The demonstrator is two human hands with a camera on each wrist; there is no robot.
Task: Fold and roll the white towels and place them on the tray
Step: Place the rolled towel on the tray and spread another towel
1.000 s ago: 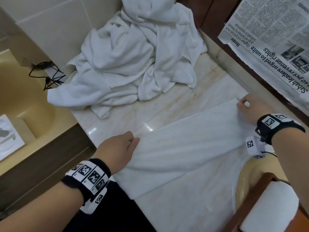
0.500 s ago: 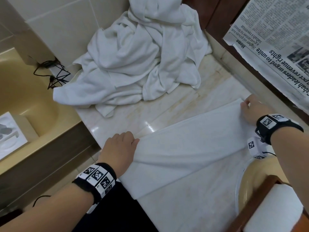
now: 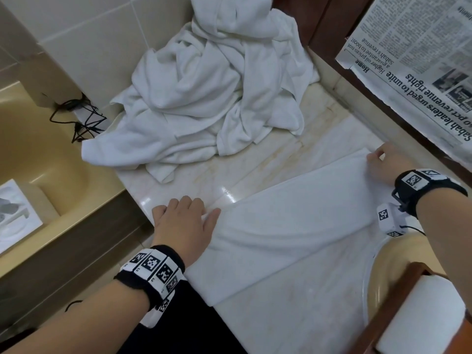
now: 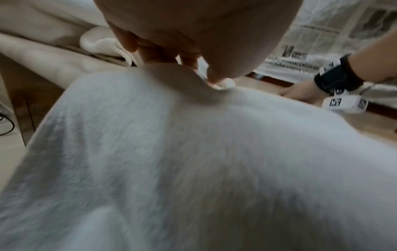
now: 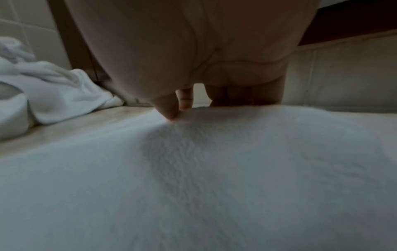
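Head: towel [image 3: 288,233] ends apparently pinched between fingers [image 3: 375,155]

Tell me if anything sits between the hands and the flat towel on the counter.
Nothing visible does. The left hand pinches one end of the flat towel and the right hand pinches the far corner, both already touching it. The crumpled towel pile lies apart, farther back.

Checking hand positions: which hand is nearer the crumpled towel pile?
Left. The left hand sits just below the crumpled towel pile; the right hand is further off, right of it.
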